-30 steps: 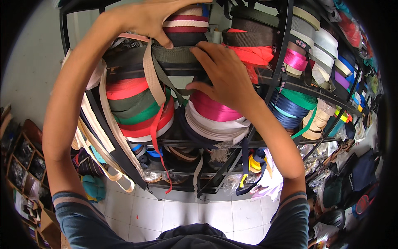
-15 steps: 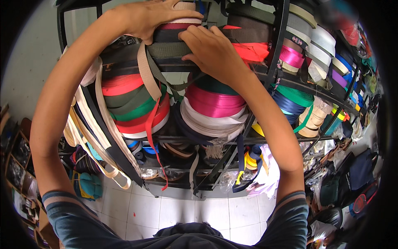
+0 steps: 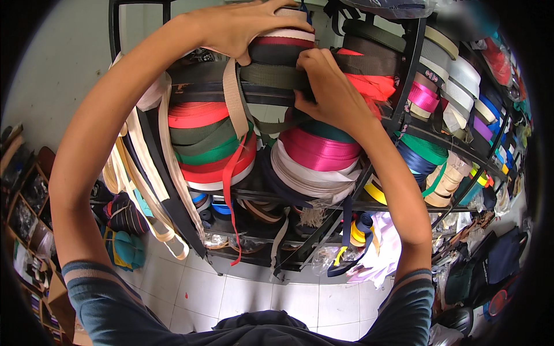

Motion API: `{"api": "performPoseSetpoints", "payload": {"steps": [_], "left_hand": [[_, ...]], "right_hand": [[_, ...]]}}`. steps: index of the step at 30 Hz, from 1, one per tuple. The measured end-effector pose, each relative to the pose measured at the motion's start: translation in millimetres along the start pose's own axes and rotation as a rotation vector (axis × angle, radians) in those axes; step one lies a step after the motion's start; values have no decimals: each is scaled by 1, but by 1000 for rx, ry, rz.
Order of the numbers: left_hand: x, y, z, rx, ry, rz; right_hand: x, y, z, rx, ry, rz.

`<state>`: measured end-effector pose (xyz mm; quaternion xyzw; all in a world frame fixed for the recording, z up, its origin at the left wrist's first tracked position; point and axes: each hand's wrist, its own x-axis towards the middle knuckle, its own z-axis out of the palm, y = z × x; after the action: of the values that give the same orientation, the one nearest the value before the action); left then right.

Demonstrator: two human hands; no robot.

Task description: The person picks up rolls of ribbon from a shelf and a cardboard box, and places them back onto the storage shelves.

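Observation:
On the upper shelf stands a stack of webbing rolls (image 3: 283, 53), with tan, white, maroon and dark bands. My left hand (image 3: 239, 29) reaches over its top left, thumb at the near side and fingers spread across the upper rolls. At the stack's right, my right hand (image 3: 332, 86) has its fingers bent round the edge of the olive webbing roll (image 3: 265, 75) at the bottom; its thumb is lower, by the shelf edge. A loose tan strap (image 3: 234, 98) hangs from below my left hand. The far side of the stack is hidden.
The black metal rack (image 3: 202, 92) holds more rolls below: red and green ones (image 3: 199, 115) at left, a shiny pink one (image 3: 320, 151) in the middle. Cream straps (image 3: 141, 155) and a red ribbon (image 3: 231, 184) hang down its front. Red webbing (image 3: 369, 85) lies right of my hand.
The whole rack has shifted right in the picture. My right hand has drawn toward the stack's right edge, its fingers more bent. My left hand stays on top of the rolls.

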<state>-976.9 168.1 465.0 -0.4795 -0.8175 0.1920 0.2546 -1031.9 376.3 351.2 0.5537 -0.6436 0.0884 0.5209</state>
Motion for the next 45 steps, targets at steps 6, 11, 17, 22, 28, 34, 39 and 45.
{"api": "performPoseSetpoints", "payload": {"steps": [6,11,17,22,28,34,39,45], "left_hand": [[6,-5,-7,-310,-139,-340],[-6,-11,19,-557,150,-319],[-11,-5,37,-772,326,-368],[-39,-5,21,-678,292,-447],[-100,-14,51,-407,431,-581],[-109,-10,64,-226,423,-638],[-108,-9,62,-201,363,-770],[-111,-10,75,-35,378,-774]], "right_hand": [[-2,4,-11,103,-21,177],[4,12,-16,371,-193,600],[15,24,1,347,123,100],[38,33,21,339,-328,190],[63,-11,20,159,-464,112],[30,-15,-2,-143,-437,222],[13,-24,-13,-235,-315,155],[-8,-34,-41,-185,-74,24]]}}
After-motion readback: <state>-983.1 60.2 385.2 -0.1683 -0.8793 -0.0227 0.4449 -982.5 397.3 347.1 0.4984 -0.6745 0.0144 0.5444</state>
